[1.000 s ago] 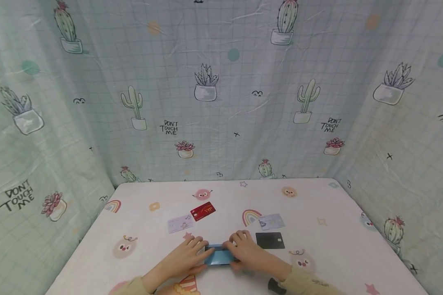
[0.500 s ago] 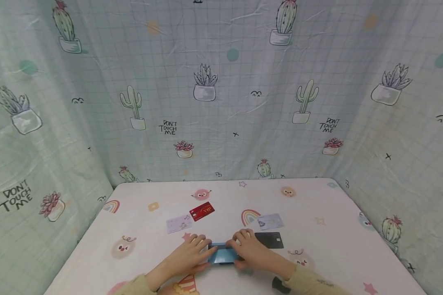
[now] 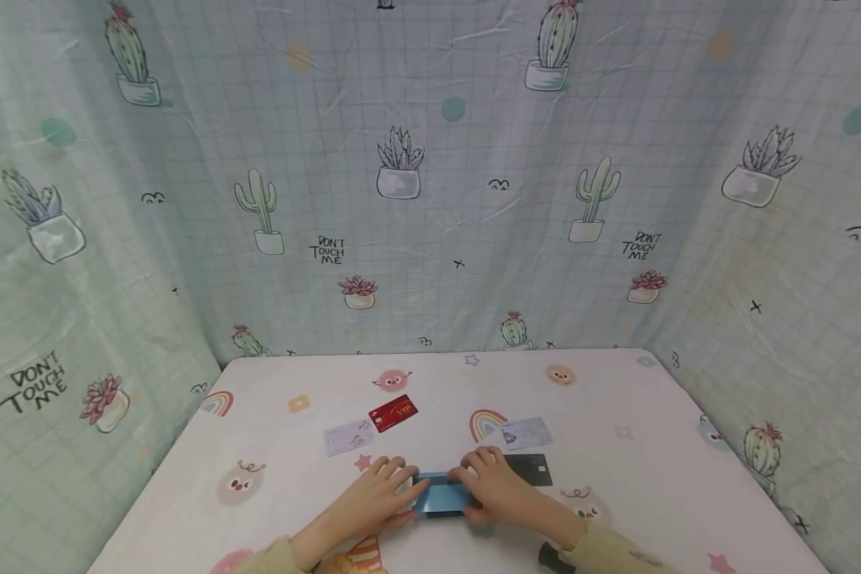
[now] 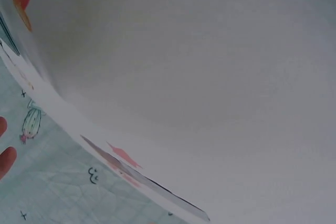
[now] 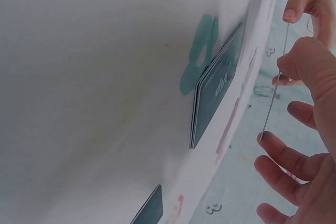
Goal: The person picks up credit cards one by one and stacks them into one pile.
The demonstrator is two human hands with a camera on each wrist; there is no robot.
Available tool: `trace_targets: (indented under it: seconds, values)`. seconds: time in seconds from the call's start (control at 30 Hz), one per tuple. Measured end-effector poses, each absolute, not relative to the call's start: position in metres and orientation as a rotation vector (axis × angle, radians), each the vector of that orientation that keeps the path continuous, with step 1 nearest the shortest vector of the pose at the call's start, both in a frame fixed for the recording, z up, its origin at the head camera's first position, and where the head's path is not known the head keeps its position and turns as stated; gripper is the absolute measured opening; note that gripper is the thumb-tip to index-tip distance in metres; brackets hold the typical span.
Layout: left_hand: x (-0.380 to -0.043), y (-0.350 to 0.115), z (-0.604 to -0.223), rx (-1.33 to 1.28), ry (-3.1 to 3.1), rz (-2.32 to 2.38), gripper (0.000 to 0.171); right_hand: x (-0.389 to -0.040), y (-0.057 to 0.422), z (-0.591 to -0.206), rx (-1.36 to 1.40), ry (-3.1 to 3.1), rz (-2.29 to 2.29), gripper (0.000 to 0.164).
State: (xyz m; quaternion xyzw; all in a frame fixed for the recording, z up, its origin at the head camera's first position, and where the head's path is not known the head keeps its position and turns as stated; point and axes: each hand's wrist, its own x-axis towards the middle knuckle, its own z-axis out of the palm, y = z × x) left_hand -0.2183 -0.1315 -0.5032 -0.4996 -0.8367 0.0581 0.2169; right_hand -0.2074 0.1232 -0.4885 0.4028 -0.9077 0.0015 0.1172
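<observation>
In the head view, my left hand (image 3: pixel 373 498) and right hand (image 3: pixel 501 493) hold a shiny blue card (image 3: pixel 442 497) level by its two ends, near the table's front. Each thumb lies at the near side, with fingers at the far side. The right wrist view shows this card (image 5: pixel 274 94) edge-on, above the tabletop, pinched between the right hand's (image 5: pixel 315 124) thumb and fingertips. Below it, a dark teal VIP card (image 5: pixel 218 87), seemingly doubled, lies on the table. Only fingertips (image 4: pixel 6 162) appear in the left wrist view.
A red VIP card (image 3: pixel 393 413) and a lilac card (image 3: pixel 349 437) lie back left. A silver-grey card (image 3: pixel 527 433) and a black card (image 3: pixel 534 469) lie beyond the right hand. A black object (image 3: pixel 556 558) shows beside the right sleeve. Printed curtains (image 3: pixel 430 303) surround the table.
Both hands have shifted slightly right with the blue card between them. The right hand now covers more of the black card's left end. The other cards lie as before.
</observation>
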Motion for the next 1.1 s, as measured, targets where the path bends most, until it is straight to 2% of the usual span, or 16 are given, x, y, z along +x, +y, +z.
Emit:
trace_targets:
  seconds: [1.1]
  values:
    - [-0.223,-0.11,-0.509,-1.436,-2.345,0.12,0.043,-0.209,0.146,-0.496,1.192,-2.643,0.121,0.046]
